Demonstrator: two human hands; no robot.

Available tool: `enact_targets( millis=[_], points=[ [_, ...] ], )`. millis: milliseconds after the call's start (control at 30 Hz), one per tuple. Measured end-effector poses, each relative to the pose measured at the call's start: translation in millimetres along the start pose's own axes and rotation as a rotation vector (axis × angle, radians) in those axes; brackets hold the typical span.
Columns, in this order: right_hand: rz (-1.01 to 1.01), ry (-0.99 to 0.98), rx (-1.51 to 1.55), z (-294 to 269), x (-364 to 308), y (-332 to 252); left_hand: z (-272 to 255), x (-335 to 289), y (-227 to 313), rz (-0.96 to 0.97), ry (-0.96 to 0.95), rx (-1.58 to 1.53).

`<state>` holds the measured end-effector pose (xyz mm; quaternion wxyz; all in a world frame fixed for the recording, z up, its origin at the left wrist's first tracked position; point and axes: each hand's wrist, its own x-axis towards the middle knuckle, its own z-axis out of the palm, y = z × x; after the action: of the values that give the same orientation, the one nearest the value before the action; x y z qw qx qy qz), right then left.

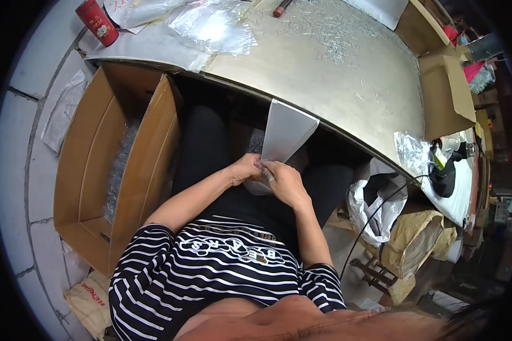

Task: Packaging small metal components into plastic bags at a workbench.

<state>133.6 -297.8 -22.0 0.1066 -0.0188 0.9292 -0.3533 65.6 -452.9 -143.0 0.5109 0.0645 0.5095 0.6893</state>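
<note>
Behind the fingers (pixel 272 167) is a black shirt (pixel 210 284) with white stripes, short sleeves (pixel 139 264) and puffy white letters (pixel 197 245). Black pants (pixel 202 150) show on both sides of the fingers.

Grey worktable (pixel 301 79), small clear pieces (pixel 338 42) scattered across it, dark red rod (pixel 281 8), clear plastic bags (pixel 213 28)

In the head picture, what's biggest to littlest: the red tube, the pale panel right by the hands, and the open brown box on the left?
1. Open brown box
2. Pale panel
3. Red tube

That's only how big they look here.
</note>
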Motion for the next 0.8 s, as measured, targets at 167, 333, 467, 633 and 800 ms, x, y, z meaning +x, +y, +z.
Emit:
enact_targets(
  millis=[167, 333, 467, 633, 800],
  points=[
    [0.001, 0.267, 0.132, -13, -4, 13, 22, -27, 14, -0.112, -0.09, -0.055],
    [0.006, 0.241, 0.294, -22, -10, 18, 22, -27, 32, -0.038, -0.052, -0.104],
    [0.04, 0.195, 0.243, -12, -7, 26, 35, -31, 52, 0.158, -0.108, -0.157],
    [0.091, 0.279, 0.484, -24, -6, 18, 35, -39, 65, 0.208, -0.024, -0.13],
    [0.033, 0.331, 0.391, -13, 5, 17, 34, -34, 54, 0.128, 0.025, 0.092]
  ],
)
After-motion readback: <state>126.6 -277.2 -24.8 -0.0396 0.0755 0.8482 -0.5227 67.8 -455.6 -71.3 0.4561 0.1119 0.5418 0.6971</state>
